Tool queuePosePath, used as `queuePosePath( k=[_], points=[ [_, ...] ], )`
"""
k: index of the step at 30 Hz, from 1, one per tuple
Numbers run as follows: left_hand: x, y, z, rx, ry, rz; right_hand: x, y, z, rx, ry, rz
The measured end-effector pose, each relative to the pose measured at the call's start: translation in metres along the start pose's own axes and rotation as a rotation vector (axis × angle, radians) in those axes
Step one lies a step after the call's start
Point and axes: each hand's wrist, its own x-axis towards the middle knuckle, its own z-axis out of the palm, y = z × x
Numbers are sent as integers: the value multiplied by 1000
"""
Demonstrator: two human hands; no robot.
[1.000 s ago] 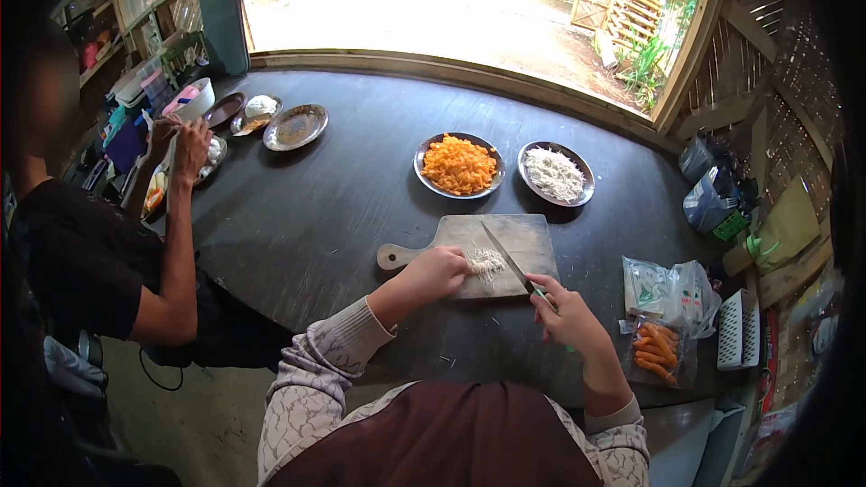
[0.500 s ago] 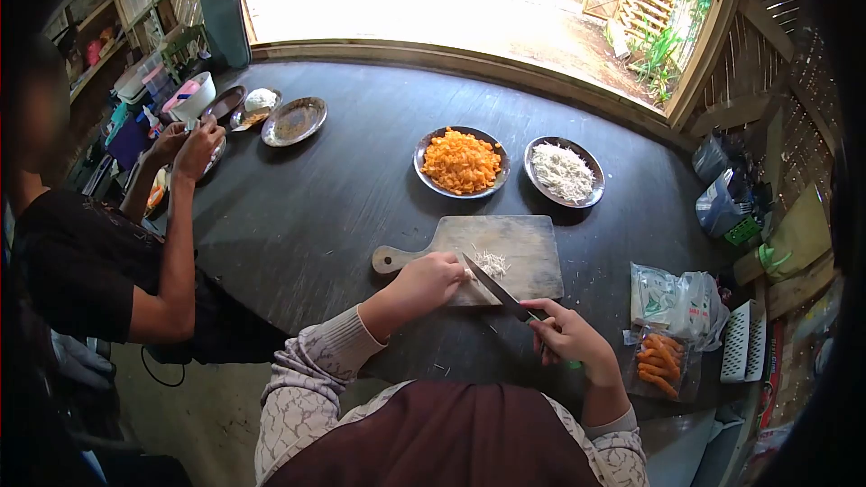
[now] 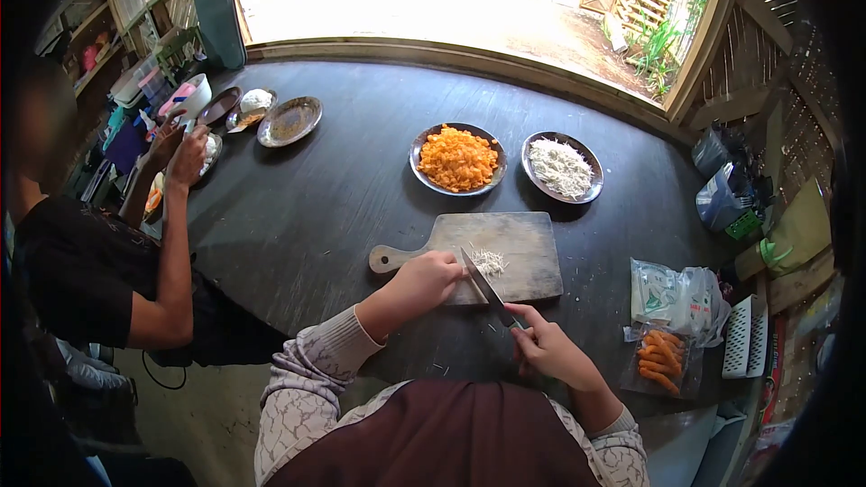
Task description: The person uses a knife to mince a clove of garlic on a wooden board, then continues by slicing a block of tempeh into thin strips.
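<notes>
In my right hand (image 3: pixel 548 344) is the handle of a kitchen knife (image 3: pixel 485 283), its dark blade pointing up and left across the wooden cutting board (image 3: pixel 525 236). My left hand (image 3: pixel 422 281) rests at the board's lower left with its fingers closed together, close to the blade's tip. What those fingers pinch is mostly hidden. Just right of the blade lies a small heap of thin white shreds (image 3: pixel 490 262). Beyond the board stand a plate of diced orange pieces (image 3: pixel 457 160) and a plate of white shreds (image 3: pixel 561 169).
Plastic packets (image 3: pixel 672 293), a bag of orange carrot-like pieces (image 3: pixel 660 361) and a white grater (image 3: pixel 745 340) lie at right. At left a co-worker's hands (image 3: pixel 185 151) hold something small near several plates, including a brown plate (image 3: pixel 290 121). A window frame (image 3: pixel 451 53) edges the table's far side.
My right hand has shifted slightly left and up with the knife, whose blade now stands steeper. My left hand stays in place. The co-worker's hands have moved a little.
</notes>
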Motion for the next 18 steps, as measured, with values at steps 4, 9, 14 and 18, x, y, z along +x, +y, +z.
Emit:
queuePosePath(
  k=[4,9,14,18],
  points=[
    [-1,2,1,14,26,-1,-1,-1,3,-61,93,-26],
    [0,3,1,35,10,-21,0,5,2,-91,192,-76],
    [1,2,2,36,40,19,2,7,8,-130,121,-139],
    [1,0,8,45,32,13,5,15,-1,-189,196,-135]
  ],
)
